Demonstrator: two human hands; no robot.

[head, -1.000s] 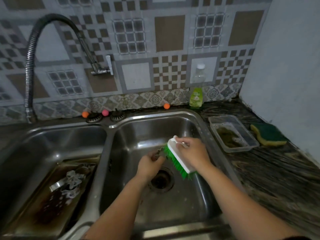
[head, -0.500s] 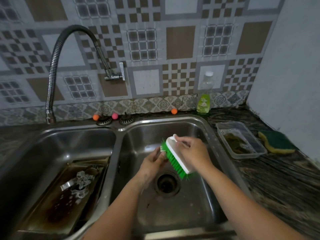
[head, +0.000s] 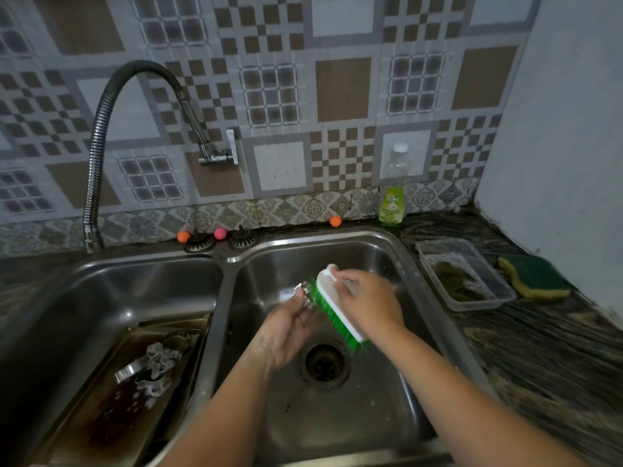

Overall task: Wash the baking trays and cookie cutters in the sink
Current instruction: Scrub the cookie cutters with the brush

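Note:
Over the right sink basin (head: pixel 387 254), my left hand (head: pixel 290 326) holds a small metal cookie cutter (head: pixel 302 288), mostly hidden by my fingers and the brush. My right hand (head: pixel 367 299) grips a white scrubbing brush (head: pixel 338 306) with green bristles pressed against the cutter. In the left basin (head: pixel 101 284) lies a stained baking tray (head: pixel 101 406) with two or three metal cookie cutters (head: pixel 151 364) on it.
The drain (head: pixel 324 363) sits below my hands. A flexible tap (head: pixel 101 129) arches over the left basin. On the counter at right stand a green dish soap bottle (head: pixel 392 200), a clear plastic container (head: pixel 465 274) and a green-yellow sponge (head: pixel 536 276).
The camera view has tilted upward, so the sink sits lower in frame. The brush has slid slightly along the cutter held in my left hand.

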